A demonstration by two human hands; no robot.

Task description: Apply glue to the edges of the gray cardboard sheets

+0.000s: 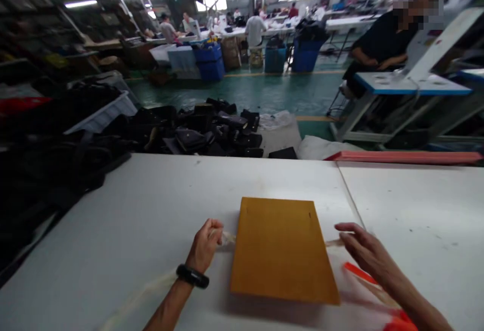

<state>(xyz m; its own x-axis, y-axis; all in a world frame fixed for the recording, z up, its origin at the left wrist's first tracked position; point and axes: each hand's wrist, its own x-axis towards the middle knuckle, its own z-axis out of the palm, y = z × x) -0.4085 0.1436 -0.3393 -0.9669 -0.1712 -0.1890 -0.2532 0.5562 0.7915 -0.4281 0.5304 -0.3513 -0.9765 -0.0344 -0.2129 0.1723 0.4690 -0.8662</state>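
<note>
A flat mustard-yellow board (282, 247) lies on the white table (151, 210) in front of me. My left hand (206, 245), with a black wristband, is closed on the end of a clear strip of tape or film (227, 238) at the board's left edge. My right hand (365, 250) hovers at the board's right edge, fingers stretched out, fingertips by another bit of the clear strip (335, 242). A red-orange item (359, 273) lies under my right forearm; it is too blurred to name.
A heap of black bags (215, 131) lies on the floor beyond the table. Dark goods (56, 144) are piled at the left. A red strip (408, 157) lies along the far right edge. A seated person (381, 48) works at a blue-topped machine table (408, 84).
</note>
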